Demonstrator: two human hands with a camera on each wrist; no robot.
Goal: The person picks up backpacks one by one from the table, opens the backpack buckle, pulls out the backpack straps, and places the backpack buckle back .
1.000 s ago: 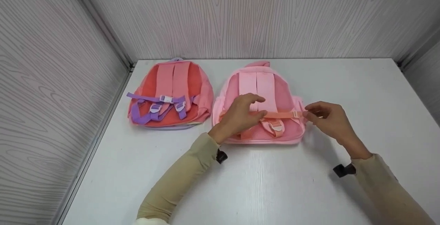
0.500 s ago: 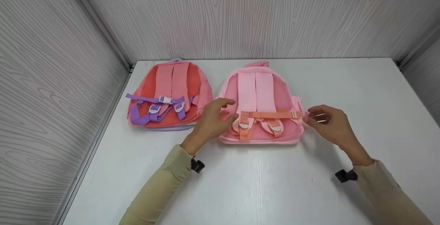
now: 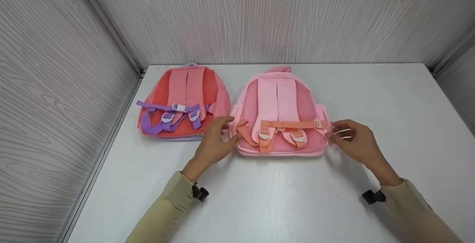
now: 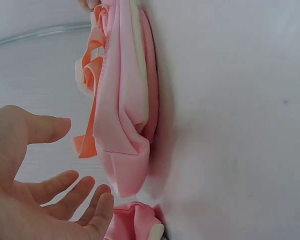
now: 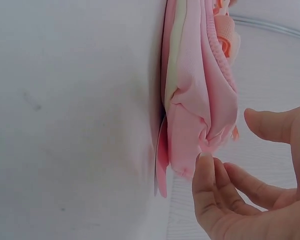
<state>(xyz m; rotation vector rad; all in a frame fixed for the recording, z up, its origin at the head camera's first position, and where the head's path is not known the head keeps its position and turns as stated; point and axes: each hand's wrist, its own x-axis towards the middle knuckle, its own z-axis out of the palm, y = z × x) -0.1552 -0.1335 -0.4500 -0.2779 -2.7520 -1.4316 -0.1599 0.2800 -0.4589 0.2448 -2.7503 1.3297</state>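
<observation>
A pale pink backpack (image 3: pixel 285 100) lies with its padded straps and mesh back facing up. An orange strap (image 3: pixel 293 124) runs across its lower back, with a loose orange end (image 3: pixel 243 128) at the left. My left hand (image 3: pixel 213 143) is at the bag's left side, thumb and fingers spread apart around nothing. In the left wrist view that hand (image 4: pixel 45 175) stands beside the bag's pink side (image 4: pixel 122 100). At the opposite side is my right hand (image 3: pixel 354 141); in the right wrist view its fingertips (image 5: pixel 205 165) are right at the side pocket (image 5: pixel 187 135), thumb apart.
Left of the pink backpack lies a coral backpack (image 3: pixel 211 87) with purple straps (image 3: pixel 152 126), also back side up. Both are on a white table (image 3: pixel 282 198), near the wood-grain wall (image 3: pixel 237 20) behind. Another wood-grain wall (image 3: pixel 44 105) stands along the left.
My left hand has moved left and down, from over the orange strap to the pink backpack's left side, uncovering the strap. My right hand has lowered slightly at the right side.
</observation>
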